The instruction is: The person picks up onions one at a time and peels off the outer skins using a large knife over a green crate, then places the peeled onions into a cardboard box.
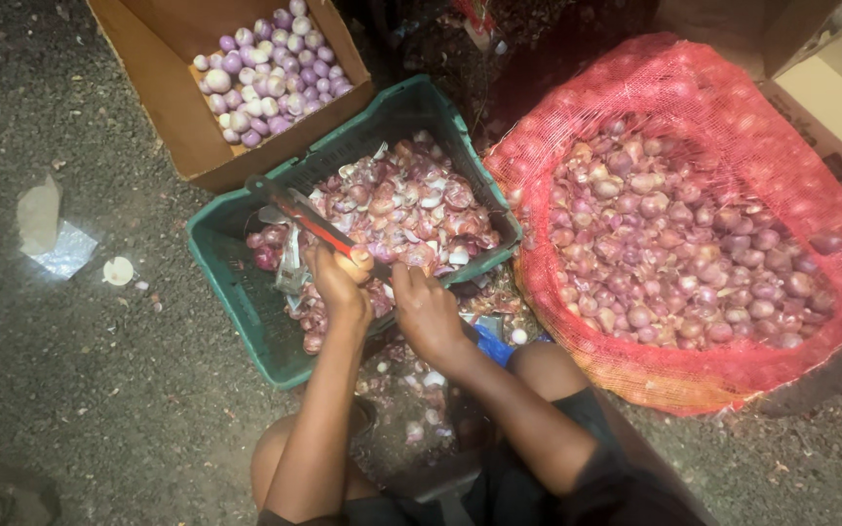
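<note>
Our knees are framing the view; our left hand (335, 278) is gripping a shallot (358, 261) against the knife (306, 216), our right hand (421, 302) is curling beside it over the green crate (246, 292), contents hidden.

Plastic crate (246, 292), cardboard box (163, 97), mesh sack (733, 97)

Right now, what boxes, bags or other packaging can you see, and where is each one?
Cardboard box: top left, brown, open, holding peeled bulbs.
Green crate: centre, rectangular plastic, holding skins.
Red mesh sack: right, open, full of unpeeled bulbs.
Second cardboard box: top right corner, pale brown.
</note>
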